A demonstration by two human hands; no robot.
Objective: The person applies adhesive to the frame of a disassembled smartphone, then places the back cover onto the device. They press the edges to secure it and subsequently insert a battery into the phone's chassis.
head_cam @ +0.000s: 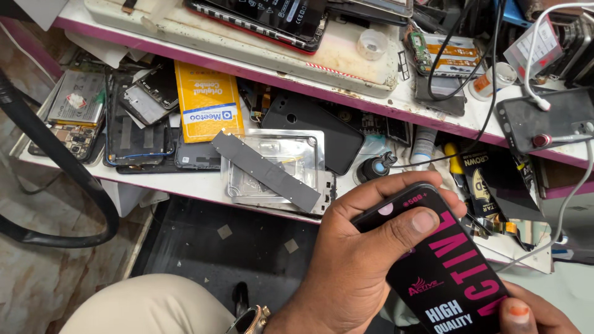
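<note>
Black with pink lettering, the flat package sits at lower right, pinched by the left hand, thumb pressed on top; the right hand grips its lower corner. Just above, a metal phone frame, a grey strip and a yellow packet crowd the white shelf.

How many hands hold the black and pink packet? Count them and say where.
2. The left hand wraps the upper end of the black and pink packet; the right hand, mostly out of frame, holds its lower corner.
</note>
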